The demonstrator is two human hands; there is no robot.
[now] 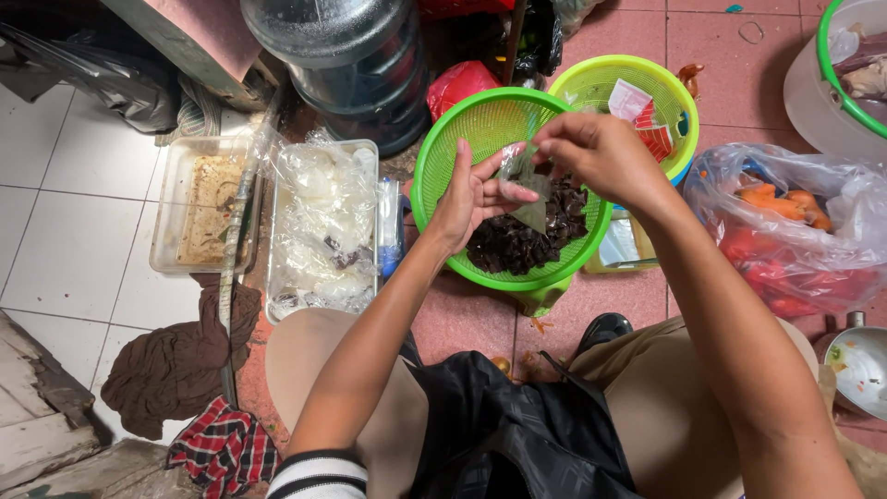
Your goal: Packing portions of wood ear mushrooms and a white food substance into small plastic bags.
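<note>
Item: small clear plastic bag [528, 189], held over the green colander [443, 148] at the centre of the view. Left hand [476, 194]: palm up, fingers loosely curled together against the bag's lower side, apparently propping it so the contents drop into the colander. Right hand [596, 152]: fingertips pinched shut on the bag's upper edge, at one o'clock from the left hand, seemingly to keep the mouth lifted and steady. Contents of colander: a heap of dark, curled pieces [517, 242], possibly dried mushroom, lying at five o'clock inside it, directly beneath the bag. Second colander [591, 79], yellow-green, touching the first at two o'clock; holds red-and-white packets [647, 120]. Clear tray of crumpled plastic wrap [321, 222] at nine o'clock of the green colander; a second clear tray [203, 208] with brownish residue further out at nine. Large water bottle [346, 55] at eleven o'clock. Bag of orange and red produce [795, 231] at three o'clock. Brown cloth [180, 356] and checked cloth [222, 448] on the floor at eight o'clock.
</note>
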